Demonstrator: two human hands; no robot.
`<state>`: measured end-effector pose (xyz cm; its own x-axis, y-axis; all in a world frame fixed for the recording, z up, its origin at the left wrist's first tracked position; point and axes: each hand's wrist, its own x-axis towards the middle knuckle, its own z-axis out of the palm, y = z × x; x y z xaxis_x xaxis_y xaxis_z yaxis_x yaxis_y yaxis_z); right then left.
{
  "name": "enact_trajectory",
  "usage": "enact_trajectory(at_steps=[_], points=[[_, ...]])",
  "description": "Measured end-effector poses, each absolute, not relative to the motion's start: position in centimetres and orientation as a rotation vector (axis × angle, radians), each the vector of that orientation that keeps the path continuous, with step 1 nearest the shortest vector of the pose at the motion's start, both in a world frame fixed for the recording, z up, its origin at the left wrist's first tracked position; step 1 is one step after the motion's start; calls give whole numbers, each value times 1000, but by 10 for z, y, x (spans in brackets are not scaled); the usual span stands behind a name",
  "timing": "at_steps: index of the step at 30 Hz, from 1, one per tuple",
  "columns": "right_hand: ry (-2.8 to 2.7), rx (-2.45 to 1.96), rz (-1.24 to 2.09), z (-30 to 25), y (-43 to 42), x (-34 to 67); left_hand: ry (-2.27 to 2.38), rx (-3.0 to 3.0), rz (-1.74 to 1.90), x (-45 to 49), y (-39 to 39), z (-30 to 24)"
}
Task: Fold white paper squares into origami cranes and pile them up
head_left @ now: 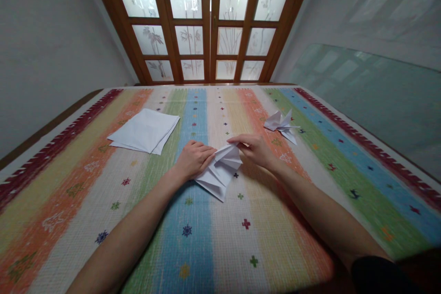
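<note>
A white sheet of paper (220, 174), creased and partly folded, lies between my hands near the middle of the table. My left hand (195, 158) presses down on its left side, the fingers together along the upper left edge. With thumb and fingers my right hand (253, 147) pinches the upper right corner. Several creases fan across the paper, and its lower point faces me. Parts of the upper edge are hidden under my fingers.
A stack of white paper sheets (146, 129) lies to the left. A folded white paper figure (282, 125) with pointed parts stands to the right. The striped tablecloth (234, 248) covers the table. Wooden doors with glass panes (210, 23) rise beyond it.
</note>
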<state>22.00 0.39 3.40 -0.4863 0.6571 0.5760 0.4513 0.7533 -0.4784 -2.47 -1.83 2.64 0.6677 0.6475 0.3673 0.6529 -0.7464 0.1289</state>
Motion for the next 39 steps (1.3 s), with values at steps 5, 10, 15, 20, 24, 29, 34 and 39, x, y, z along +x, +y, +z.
enact_trajectory(at_steps=[5, 10, 15, 20, 24, 29, 34, 39], points=[[-2116, -887, 420, 36, 2, 218, -1176, -2872, -689, -26, -18, 25], [-2155, -786, 436, 36, -3, 210, -1233, -2872, -842, -25, -16, 19], [-2146, -779, 418, 36, -6, 207, -1290, -2900, -898, -25, -15, 17], [-2045, -798, 386, 35, -8, 207, -1277, -2981, -976, -25, -14, 18], [-2057, -746, 443, 38, -12, 204, -1324, -3020, -1034, -25, -14, 17], [-2166, -694, 395, 40, -16, 197, -1304, -3017, -1085, -23, -14, 12], [-2179, -761, 12, 39, -13, 197, -1318, -2792, -1124, -22, -14, 7], [-2341, -833, -246, 40, -4, 197, -1283, -2589, -1155, -24, -15, 4]])
